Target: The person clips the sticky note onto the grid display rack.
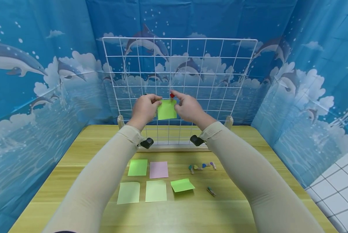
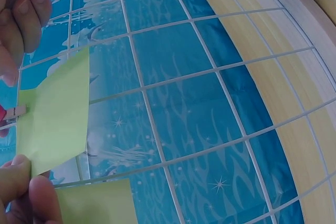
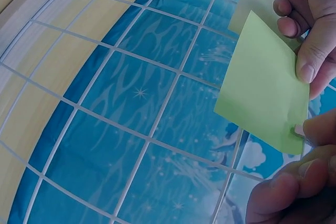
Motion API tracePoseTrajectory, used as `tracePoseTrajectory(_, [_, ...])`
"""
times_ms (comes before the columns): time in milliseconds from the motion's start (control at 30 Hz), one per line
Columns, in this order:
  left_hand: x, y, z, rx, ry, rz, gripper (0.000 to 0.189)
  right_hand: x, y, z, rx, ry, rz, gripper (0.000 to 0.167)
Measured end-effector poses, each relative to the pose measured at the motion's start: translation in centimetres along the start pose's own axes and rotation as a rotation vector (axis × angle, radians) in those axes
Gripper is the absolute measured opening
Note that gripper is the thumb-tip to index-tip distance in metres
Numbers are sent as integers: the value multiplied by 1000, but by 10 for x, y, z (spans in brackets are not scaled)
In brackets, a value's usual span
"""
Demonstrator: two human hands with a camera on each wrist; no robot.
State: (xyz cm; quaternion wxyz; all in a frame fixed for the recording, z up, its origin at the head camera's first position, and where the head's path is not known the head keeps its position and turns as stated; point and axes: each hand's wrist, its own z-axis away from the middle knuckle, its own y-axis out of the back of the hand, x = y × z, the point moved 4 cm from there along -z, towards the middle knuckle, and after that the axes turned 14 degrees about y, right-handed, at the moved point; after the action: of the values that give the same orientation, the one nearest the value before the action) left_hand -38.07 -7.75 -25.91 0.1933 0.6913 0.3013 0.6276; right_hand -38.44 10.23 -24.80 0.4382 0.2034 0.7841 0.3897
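A bright green sticky note (image 1: 166, 110) is held up against the white wire grid (image 1: 191, 86). My left hand (image 1: 145, 108) pinches its upper left corner between thumb and finger. At the note's top edge, my right hand (image 1: 190, 106) pinches a small wooden clothespin with a red top (image 1: 172, 95). In the left wrist view, the clothespin's wooden jaws (image 2: 18, 112) overlap the note's edge. A paler note (image 2: 100, 203) hangs on the grid beside the left hand, mostly hidden by that hand in the head view.
On the wooden table (image 1: 83, 181) lie a green note (image 1: 137, 167), a pink note (image 1: 158, 170), pale notes (image 1: 156, 191) and a curled green note (image 1: 182, 185). Several small clothespins (image 1: 198, 168) lie to the right, one clothespin (image 1: 211, 191) nearer. Blue dolphin-print curtains (image 1: 31, 97) surround the table.
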Motion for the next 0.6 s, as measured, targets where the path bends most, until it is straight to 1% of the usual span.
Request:
tracePoseTrajectory(267, [0, -2, 0, 2, 0, -6, 32, 0, 2, 1, 5, 0, -19, 64])
tracePoseTrajectory(400, [-1, -2, 0, 13, -14, -8, 32, -1, 3, 2, 11, -1, -34, 62])
tracePoseTrajectory(500, [-1, -1, 1, 19, -29, -25, 32, -2, 3, 3, 8, 8, -39, 61])
tracePoseTrajectory(600, [0, -1, 2, 21, -46, -67, 34, -3, 4, 3, 6, 17, -40, 62])
